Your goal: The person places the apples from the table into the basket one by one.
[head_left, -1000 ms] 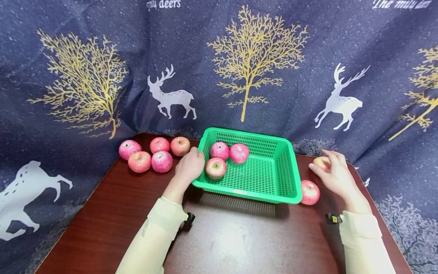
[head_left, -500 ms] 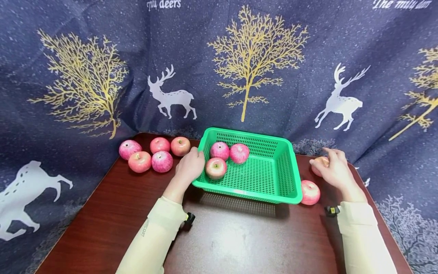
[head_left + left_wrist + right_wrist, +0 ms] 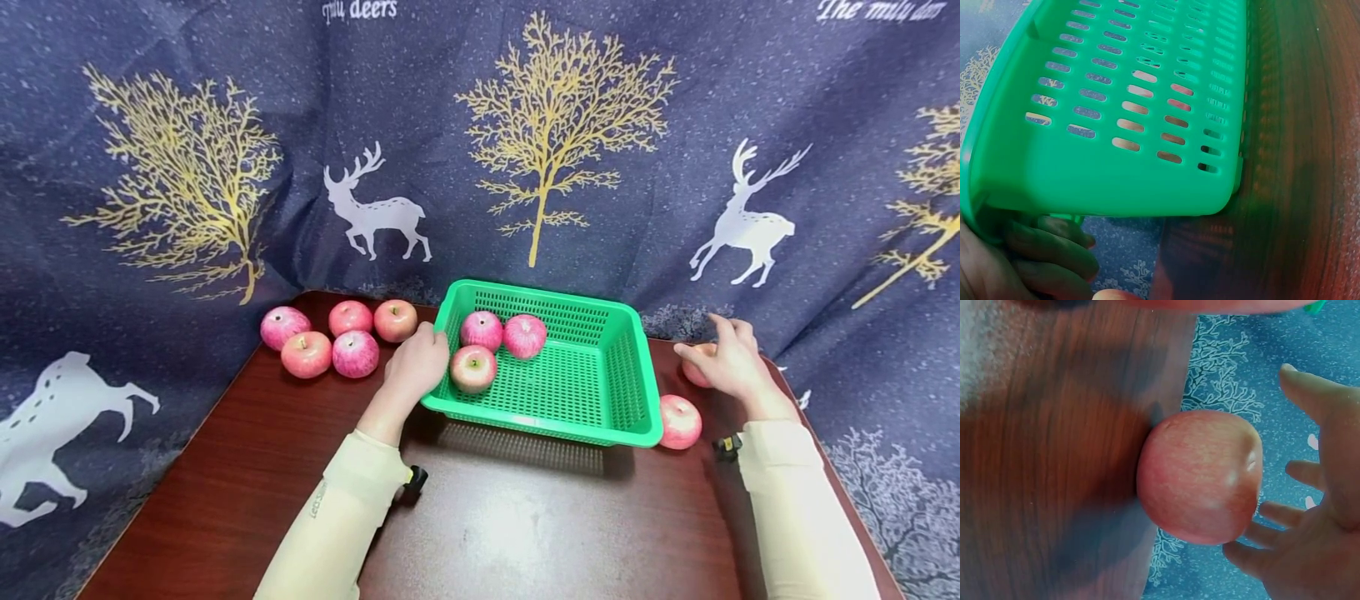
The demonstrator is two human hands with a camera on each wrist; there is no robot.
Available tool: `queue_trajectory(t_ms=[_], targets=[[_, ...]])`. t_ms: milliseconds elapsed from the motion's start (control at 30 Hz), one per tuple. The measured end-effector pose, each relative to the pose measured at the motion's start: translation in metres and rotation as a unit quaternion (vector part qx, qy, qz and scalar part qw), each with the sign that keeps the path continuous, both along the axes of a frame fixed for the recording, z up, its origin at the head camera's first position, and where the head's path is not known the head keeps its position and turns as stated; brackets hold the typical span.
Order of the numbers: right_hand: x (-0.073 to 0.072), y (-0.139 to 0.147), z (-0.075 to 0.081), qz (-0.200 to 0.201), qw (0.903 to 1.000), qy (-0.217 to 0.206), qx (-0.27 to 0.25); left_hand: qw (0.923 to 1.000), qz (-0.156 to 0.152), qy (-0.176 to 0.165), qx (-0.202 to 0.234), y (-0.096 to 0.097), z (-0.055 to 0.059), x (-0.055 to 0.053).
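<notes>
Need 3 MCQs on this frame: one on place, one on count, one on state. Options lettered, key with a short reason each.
1. Where does the left hand rest?
A. on the green basket's left rim
B. on the five apples
C. flat on the table

2. How many apples lie inside the basket?
A. one
B. three
C. five

3. What is the right hand doing?
A. gripping the basket
B. closing on the far-right apple
C. lying flat on the table

Key: 1 A, fingers curl over the rim in the left wrist view; 2 B, three apples show in the head view; 3 B, fingers spread about that apple, which sits on the table.
</notes>
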State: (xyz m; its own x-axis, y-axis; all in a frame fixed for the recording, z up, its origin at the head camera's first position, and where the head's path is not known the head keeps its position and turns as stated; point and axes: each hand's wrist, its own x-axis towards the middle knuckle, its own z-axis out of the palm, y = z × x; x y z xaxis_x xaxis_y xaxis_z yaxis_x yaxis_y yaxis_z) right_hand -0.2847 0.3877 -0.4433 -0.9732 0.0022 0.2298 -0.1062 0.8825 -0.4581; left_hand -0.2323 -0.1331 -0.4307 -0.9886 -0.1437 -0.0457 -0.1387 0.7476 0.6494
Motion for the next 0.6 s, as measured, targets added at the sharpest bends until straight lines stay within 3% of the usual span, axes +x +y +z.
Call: queue_trajectory(t_ms=[233,600], targets=[[-0.009,0.0,0.003,0.001,0.9988,-0.041,0.026,1.0,0.001,0.001,0.001,0.0,-0.001,0.0],[-0.021,0.0,-0.001,0.011,0.9953,-0.067,0.069,1.0,0.0,0.001,0.001,0.0,0.001,-0.001]])
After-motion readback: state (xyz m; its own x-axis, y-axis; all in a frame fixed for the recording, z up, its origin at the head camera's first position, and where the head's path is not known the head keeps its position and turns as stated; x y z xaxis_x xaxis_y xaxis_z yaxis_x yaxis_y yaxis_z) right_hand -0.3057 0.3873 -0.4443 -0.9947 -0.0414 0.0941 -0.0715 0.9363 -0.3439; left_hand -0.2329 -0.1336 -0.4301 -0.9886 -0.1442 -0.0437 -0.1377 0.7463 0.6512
